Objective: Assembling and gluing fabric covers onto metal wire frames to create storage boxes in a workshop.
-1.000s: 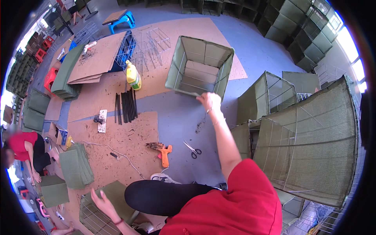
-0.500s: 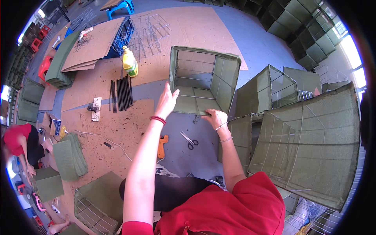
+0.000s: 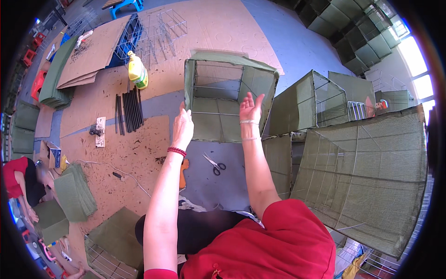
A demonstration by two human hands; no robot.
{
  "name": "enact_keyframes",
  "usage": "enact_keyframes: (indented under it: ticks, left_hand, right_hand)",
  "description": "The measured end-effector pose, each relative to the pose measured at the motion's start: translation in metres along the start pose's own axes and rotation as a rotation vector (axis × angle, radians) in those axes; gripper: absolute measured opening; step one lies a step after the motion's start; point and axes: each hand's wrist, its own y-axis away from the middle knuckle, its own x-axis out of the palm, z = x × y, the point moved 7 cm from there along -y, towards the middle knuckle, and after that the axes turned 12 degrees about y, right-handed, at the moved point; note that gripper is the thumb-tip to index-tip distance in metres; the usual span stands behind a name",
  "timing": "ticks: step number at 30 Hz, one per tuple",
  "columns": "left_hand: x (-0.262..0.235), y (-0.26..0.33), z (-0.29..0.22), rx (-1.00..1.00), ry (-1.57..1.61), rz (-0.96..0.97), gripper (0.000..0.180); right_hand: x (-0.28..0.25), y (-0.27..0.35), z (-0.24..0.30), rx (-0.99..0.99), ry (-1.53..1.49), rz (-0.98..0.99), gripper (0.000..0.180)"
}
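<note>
In front of me stands a green fabric-covered wire-frame box, its open side facing me and the wire ribs showing inside. My left hand is closed at the box's left edge, the fingers bent around the fabric border there. My right hand is open in front of the box's right inner part, fingers spread and holding nothing. Below the box, black-handled scissors lie on the grey floor. An orange glue gun lies beside my left forearm, partly hidden by it.
More green wire-frame boxes stand at my right. On the left are black rods, a yellow bottle, a green sheet stack and cardboard on the floor. A co-worker in red sits at far left.
My right hand has left the box's near edge and risen, opening in front of its inside. My left hand's fingers have bent closed at the left edge. The whole view has shifted slightly.
</note>
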Motion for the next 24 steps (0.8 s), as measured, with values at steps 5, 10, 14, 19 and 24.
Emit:
enact_keyframes:
  ticks: [5,10,14,19,24]
  left_hand:
    - [-0.001,-0.005,-0.005,0.013,0.021,0.015,0.04]
    - [-0.004,-0.003,-0.004,0.014,0.023,0.028,0.039]
    - [-0.002,-0.005,-0.006,0.036,0.05,0.014,0.038]
    - [-0.002,-0.017,-0.002,0.002,0.015,0.026,0.038]
    - [-0.005,-0.016,-0.001,-0.004,-0.005,0.033,0.037]
  right_hand:
    - [-0.007,-0.001,-0.007,0.003,-0.218,-0.068,0.047]
    - [0.029,0.032,0.032,-0.093,-0.313,0.183,0.039]
    - [0.038,0.03,0.025,0.008,-0.197,0.367,0.03]
    - [0.043,0.141,-0.024,0.174,0.662,0.716,0.036]
    - [0.086,0.159,0.072,-1.143,1.426,0.393,0.012]
